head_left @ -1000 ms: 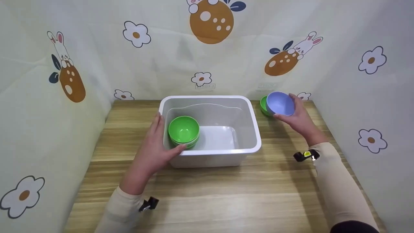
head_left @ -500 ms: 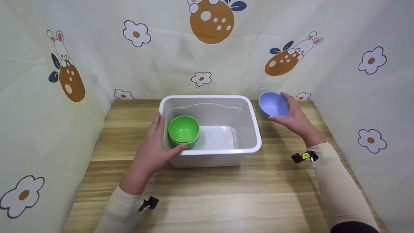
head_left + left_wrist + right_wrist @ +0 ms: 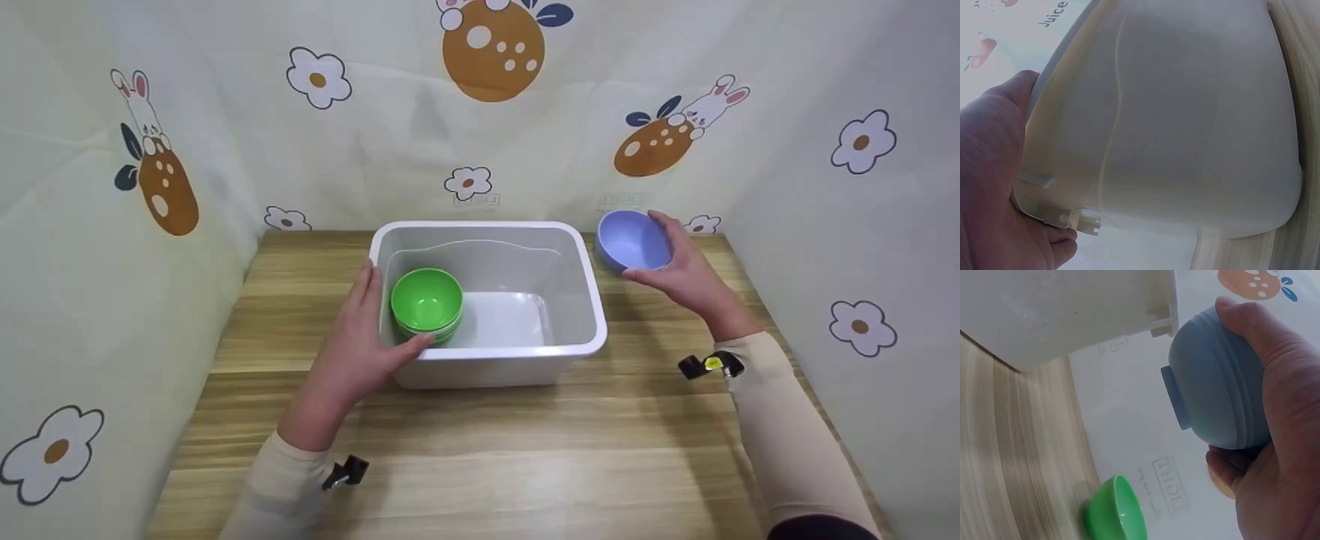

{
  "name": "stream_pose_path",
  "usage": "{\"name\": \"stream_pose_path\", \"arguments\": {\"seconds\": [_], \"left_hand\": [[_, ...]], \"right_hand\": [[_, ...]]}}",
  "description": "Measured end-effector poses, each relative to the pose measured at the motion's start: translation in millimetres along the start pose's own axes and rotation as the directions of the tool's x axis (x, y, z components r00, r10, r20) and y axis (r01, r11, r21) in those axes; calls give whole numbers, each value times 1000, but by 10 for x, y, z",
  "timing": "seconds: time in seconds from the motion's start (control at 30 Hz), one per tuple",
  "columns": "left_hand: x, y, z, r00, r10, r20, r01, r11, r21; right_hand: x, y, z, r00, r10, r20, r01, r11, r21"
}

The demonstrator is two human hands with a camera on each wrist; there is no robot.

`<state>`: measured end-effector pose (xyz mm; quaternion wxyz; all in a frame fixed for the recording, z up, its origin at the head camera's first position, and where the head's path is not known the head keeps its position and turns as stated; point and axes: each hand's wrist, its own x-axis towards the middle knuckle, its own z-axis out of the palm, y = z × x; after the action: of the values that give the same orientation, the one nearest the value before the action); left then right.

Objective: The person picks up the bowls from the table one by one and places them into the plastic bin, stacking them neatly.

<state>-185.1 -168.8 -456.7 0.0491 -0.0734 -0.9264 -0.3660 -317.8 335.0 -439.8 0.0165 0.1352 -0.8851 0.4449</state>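
My right hand (image 3: 694, 281) grips a blue bowl (image 3: 630, 240) by its rim, off the table, beyond the right edge of a white plastic tub (image 3: 495, 371). In the right wrist view the bowl's ridged side and foot show, thumb on one side and fingers on the other. Lower in that view a green bowl (image 3: 1116, 512) sits on the table; the blue bowl hides it in the head view. At the tub's front left corner, my left hand (image 3: 349, 337) holds the rim, thumb over the front edge. Inside the tub, at the left, stands a stack of green bowls (image 3: 427, 304).
The tub stands on a wood-grain table (image 3: 480, 457). Printed cloth walls (image 3: 382, 150) close in the back and both sides. A wrist camera (image 3: 709, 366) is strapped to the right sleeve, another camera (image 3: 346, 472) to the left.
My right hand has moved left with the blue bowl, closer to the tub. The green bowl behind it has gone out of sight in the head view. The left hand has stayed put.
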Motion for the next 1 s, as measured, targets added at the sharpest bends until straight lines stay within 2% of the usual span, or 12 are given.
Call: {"name": "stream_pose_path", "arguments": {"seconds": [0.8,1.0], "left_hand": [[-5,9,8,1000,-3,-5,2,1000,-12],[-7,9,7,1000,-7,-3,7,1000,-11]], "right_hand": [[11,-330,-43,996,-89,9,89,996,-9],[16,-409,-27,997,-67,30,67,998,-2]]}}
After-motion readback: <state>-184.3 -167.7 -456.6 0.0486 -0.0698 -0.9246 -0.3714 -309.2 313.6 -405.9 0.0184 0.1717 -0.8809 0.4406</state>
